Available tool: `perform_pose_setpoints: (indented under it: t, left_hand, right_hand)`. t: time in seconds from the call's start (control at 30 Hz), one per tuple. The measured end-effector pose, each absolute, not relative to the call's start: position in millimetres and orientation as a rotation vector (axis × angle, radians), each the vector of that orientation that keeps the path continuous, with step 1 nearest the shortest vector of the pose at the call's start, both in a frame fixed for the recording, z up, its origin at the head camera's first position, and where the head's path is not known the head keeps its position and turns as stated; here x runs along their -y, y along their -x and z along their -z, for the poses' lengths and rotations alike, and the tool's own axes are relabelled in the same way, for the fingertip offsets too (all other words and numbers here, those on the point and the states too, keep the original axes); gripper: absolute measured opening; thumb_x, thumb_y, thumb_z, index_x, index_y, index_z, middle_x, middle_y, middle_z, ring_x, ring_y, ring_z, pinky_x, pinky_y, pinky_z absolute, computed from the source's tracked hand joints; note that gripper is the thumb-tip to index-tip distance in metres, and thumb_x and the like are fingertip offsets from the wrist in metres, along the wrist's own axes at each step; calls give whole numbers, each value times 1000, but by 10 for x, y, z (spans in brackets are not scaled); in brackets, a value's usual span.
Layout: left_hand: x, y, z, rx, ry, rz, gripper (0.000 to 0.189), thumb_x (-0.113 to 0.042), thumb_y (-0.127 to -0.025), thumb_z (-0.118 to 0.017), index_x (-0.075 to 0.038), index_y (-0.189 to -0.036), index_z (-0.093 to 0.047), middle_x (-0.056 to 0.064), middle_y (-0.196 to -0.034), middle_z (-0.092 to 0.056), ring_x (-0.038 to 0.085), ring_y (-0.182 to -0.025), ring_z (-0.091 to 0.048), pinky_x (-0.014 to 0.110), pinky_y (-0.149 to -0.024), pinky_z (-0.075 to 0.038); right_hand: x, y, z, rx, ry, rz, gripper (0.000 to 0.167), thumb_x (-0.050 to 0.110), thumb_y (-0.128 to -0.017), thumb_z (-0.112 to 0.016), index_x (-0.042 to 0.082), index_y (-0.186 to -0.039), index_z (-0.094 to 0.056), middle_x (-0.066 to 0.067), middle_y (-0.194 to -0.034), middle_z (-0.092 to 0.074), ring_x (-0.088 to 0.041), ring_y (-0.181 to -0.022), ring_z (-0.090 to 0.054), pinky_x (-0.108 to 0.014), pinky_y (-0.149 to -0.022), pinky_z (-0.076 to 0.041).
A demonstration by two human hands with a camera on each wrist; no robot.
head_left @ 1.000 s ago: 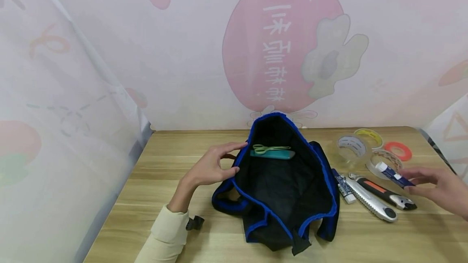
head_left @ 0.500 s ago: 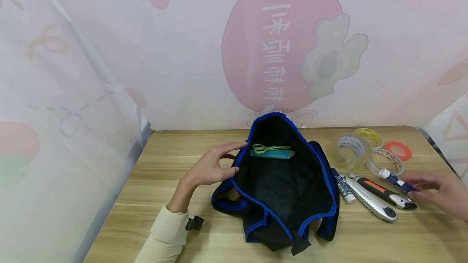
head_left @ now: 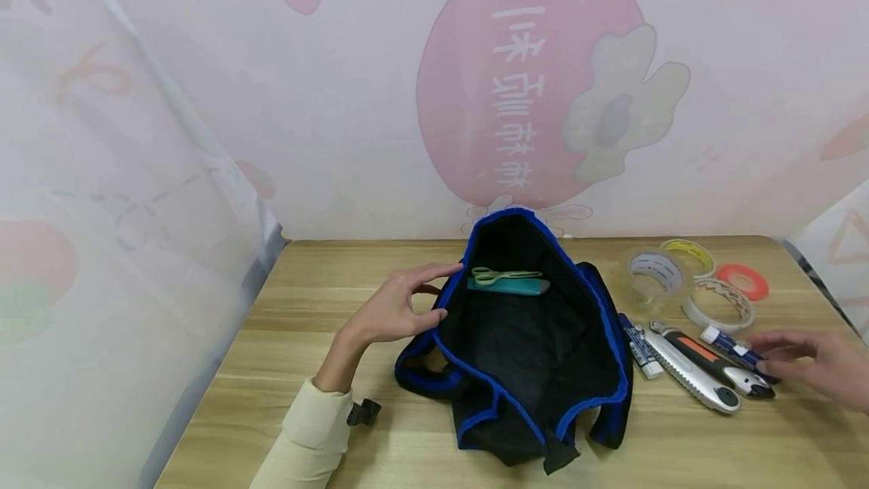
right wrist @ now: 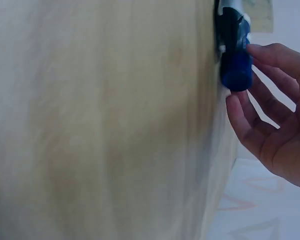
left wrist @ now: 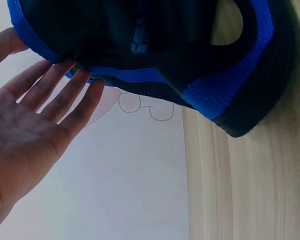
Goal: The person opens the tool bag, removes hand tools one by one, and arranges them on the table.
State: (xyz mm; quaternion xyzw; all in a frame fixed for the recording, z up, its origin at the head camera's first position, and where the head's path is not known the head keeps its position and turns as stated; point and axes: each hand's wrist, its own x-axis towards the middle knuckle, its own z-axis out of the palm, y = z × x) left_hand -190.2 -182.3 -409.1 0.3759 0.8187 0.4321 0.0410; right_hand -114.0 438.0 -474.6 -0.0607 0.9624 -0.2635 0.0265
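My left hand [head_left: 387, 308] holds the left rim of a black fabric bag [head_left: 529, 353] with blue trim, which stands with its mouth spread wide. In the left wrist view, the fingers [left wrist: 77, 102] meet the outside of the bag's edge. Inside the bag lie green scissors [head_left: 502, 275] and a teal flat item [head_left: 512, 287]. At the right, my right hand [head_left: 811, 364] pinches a dark blue glue stick [head_left: 729, 347] with a white end, low over the table beside the utility knives. In the right wrist view, the glue stick [right wrist: 236, 70] sits between thumb and fingertips.
Between bag and right hand lie a second glue stick [head_left: 641, 349], a silver utility knife [head_left: 692, 372] and a black-orange one [head_left: 713, 357]. Behind them are clear tape [head_left: 655, 274], yellow tape [head_left: 689, 251], white tape [head_left: 720, 308] and red tape [head_left: 743, 281] on the wooden table [head_left: 333, 270].
My right hand has lowered the glue stick and brought it slightly toward the near side, closer to the black-orange knife. My left hand has stayed at the bag's rim.
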Motion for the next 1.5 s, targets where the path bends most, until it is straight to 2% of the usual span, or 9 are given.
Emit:
perform_pose_setpoints:
  t: [0.07, 0.3, 0.4, 0.5, 0.6, 0.83, 1.07, 1.3, 1.5]
  left_hand:
    - [1819, 1903, 4096, -2502, -1152, -1326, 70, -2, -91, -72, -8, -158, -53, 13, -161, -57, 34, -144, -59, 50, -110, -59]
    - [1814, 1901, 4099, -2503, -1142, -1326, 70, -2, -91, -72, -8, -158, -53, 13, -161, -56, 34, -144, -58, 51, -111, -59]
    - [1814, 1898, 4092, -2507, -1139, -1325, 70, -2, -91, -72, -8, -158, -53, 13, -161, -56, 34, -144, -58, 50, -111, -59]
    - [1815, 1895, 4087, -2510, -1140, -1326, 70, -2, -91, -72, -8, -158, -53, 13, -161, -56, 34, -144, -58, 50, -111, -59]
    - [1827, 1888, 4082, -2513, -1139, -1328, 70, -1, -91, -72, -7, -158, -53, 13, -161, -56, 34, -144, -58, 51, -111, -59]
    - [1810, 1889, 4070, -2515, -1138, -1325, 70, -2, -92, -73, -8, -158, -53, 12, -161, -57, 33, -145, -58, 50, -110, -60]
    - [1809, 1884, 4073, -2517, -1132, -1321, 69, -2, -92, -73, -7, -158, -54, 13, -160, -57, 34, -145, -58, 51, -110, -59]
    - [1813, 1887, 4073, -2521, -1142, -1324, 69, -2, -91, -72, -6, -158, -54, 14, -160, -57, 35, -144, -58, 52, -109, -60]
    - [1806, 1887, 4079, -2526, -1141, -1313, 69, -2, -91, -73, -7, -158, -54, 14, -160, -58, 34, -144, -59, 50, -109, -60]
  right_hand:
    - [-4352, 1143, 4683, -2976, 150, 798, 41, 10, -91, -83, -12, -123, -71, -24, -109, -78, 22, -80, -50, -18, -64, -55]
    - [-4118, 1181, 4459, -3031, 163, 925, 43, 12, -92, -84, -9, -128, -71, 24, -104, -73, 23, -84, -52, -17, -63, -57]
    - [-3935, 1208, 4342, -3064, 231, 929, 42, 13, -93, -84, -5, -129, -73, 10, -110, -77, 24, -87, -53, -13, -66, -57]
    - [-3742, 1243, 4230, -3082, 329, 927, 43, 13, -94, -83, -2, -133, -72, -21, -118, -76, 25, -91, -52, -7, -69, -55]
    - [-3556, 1302, 4150, -3083, 434, 975, 42, 8, -94, -81, -1, -134, -71, -20, -118, -73, 24, -95, -53, -4, -72, -53]
    - [-3153, 1411, 3949, -3040, 612, 1154, 41, 2, -92, -82, 4, -132, -73, 28, -110, -67, 14, -96, -64, -4, -79, -54]
    - [-2694, 1550, 3757, -2996, 727, 1189, 44, 7, -93, -82, 8, -136, -71, -13, -120, -76, 13, -98, -64, -1, -85, -52]
    - [-2276, 1707, 3570, -2920, 882, 1216, 46, 11, -93, -84, 13, -137, -71, -7, -126, -76, -4, -106, -71, -10, -92, -57]
    - [-2012, 1813, 3519, -2834, 962, 1198, 51, 10, -93, -83, 7, -141, -68, -15, -133, -73, -32, -114, -74, -45, -98, -65]
